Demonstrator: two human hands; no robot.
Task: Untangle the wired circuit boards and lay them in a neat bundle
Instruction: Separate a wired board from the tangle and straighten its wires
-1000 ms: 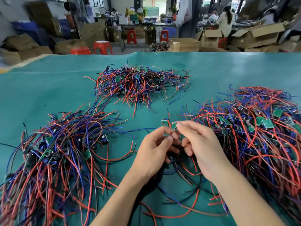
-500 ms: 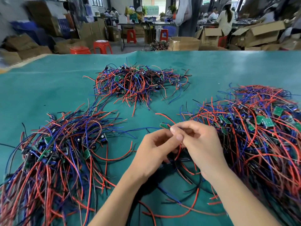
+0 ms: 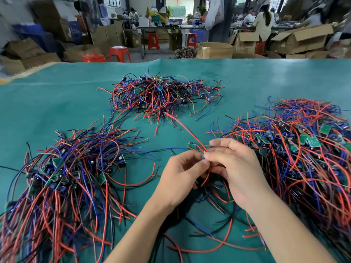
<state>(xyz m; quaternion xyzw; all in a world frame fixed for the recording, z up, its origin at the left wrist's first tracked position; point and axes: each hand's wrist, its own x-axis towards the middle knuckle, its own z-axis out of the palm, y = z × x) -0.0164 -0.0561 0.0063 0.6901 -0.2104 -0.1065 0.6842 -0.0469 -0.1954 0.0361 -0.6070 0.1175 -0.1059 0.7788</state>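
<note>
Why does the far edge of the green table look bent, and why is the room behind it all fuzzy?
In the head view, the wide-angle lens bows the teal table cover's far edge; the cardboard boxes at the far left are smeared by blur, while the heaps of red, blue and black wires and both hands, left hand and right hand, look sharp; light is soft, with faint shadows.

Counts of items on the green table [image 3: 57, 103].
Three wire-and-board heaps lay there: left [image 3: 62, 179], far [image 3: 161, 93], right [image 3: 303, 149]; two hands worked, left [image 3: 180, 177], right [image 3: 237, 168].
</note>
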